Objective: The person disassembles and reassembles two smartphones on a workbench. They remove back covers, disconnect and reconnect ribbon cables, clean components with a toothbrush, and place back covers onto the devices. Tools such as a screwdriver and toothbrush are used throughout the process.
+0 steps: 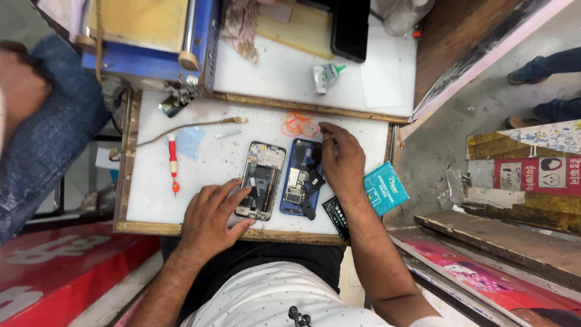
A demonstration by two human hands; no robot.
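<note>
Opened phone (261,180) on white tray (200,200), left hand (212,215) spread against it; right hand (340,158) pinching tiny part, unclear.

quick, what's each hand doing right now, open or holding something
Left hand: open, fingers spread, resting on the black opened phone.
Right hand: fingertips pinched beside the blue opened phone; whether it holds anything cannot be told.

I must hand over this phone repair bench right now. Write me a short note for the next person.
Left hand: resting on the lower edge of the opened grey phone, gripping nothing.
Right hand: fingertips on the board beside the opened blue phone, near the orange rubber bands.
Red screwdriver lies at left, untouched.
Done: both phones' backs are off.
Left: both remain open.
</note>
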